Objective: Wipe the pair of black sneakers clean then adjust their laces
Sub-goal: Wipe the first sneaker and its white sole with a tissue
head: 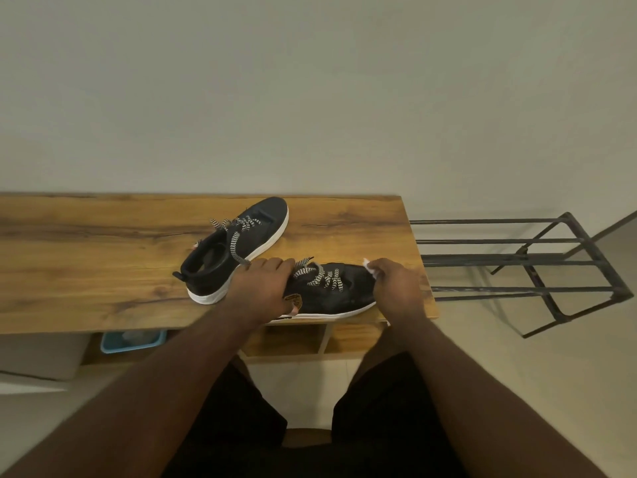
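Sneakers: near one (327,291) at table (103,257) right front corner | left hand (265,288) gripping heel end | right hand (396,284) pinching white wipe (369,265) at toe | likely light, soft top; best held by firm heel.

A wooden table (103,243) against a plain wall (310,81), metal rack (551,267) beside.
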